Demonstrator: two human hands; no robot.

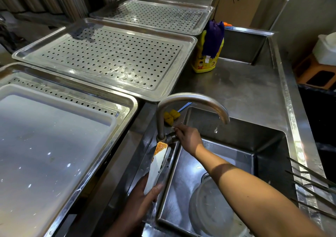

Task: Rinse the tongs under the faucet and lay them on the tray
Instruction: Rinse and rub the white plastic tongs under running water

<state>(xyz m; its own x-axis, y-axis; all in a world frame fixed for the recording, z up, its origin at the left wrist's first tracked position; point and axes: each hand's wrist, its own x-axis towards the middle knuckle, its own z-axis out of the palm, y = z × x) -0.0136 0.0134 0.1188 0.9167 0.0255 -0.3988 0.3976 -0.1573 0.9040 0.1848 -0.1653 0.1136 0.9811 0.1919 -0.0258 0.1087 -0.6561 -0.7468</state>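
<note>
Nearest, the left hand is wrapped round the handle end of the flat white tongs. They slant upward along the left rim of the deep stainless-steel sink, and their orange-stained tip lies just beside the base of the curved steel faucet, not below its spout. A clear round bowl lies in the basin, and thin dark metal skewers rest on the counter edge at the right. The right hand reaches across the basin, fingers curled on the stubby steel handle at the faucet's base. At left a white plastic tray sits inside a steel one. A yellow sponge lies behind the faucet. Beyond is a perforated steel tray, with a yellow detergent bottle draped in a purple cloth beside it. Farthest is a second perforated tray.
</note>
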